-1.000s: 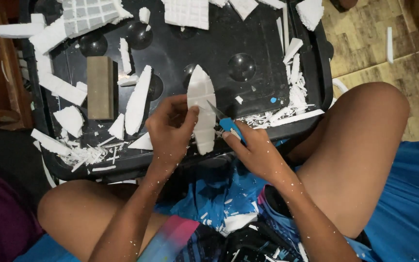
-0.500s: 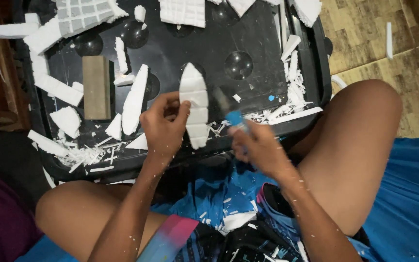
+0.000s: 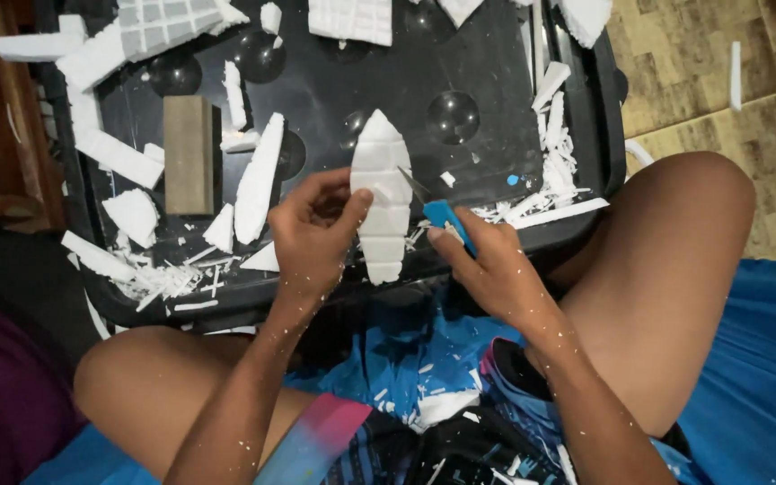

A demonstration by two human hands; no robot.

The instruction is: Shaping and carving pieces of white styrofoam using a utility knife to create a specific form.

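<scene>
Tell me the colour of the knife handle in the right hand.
Blue knife handle, held by the right hand; head view.

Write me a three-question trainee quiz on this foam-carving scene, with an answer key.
1. True or false: the left hand grips the pointed white foam piece.
2. What does the right hand hold? A. the blue-handled knife B. the brown block C. a foam offcut
3. Fill in: the foam scraps lie on a ____ tray.

Key: 1 true. 2 A; its blade meets the foam's right edge. 3 black.
</scene>
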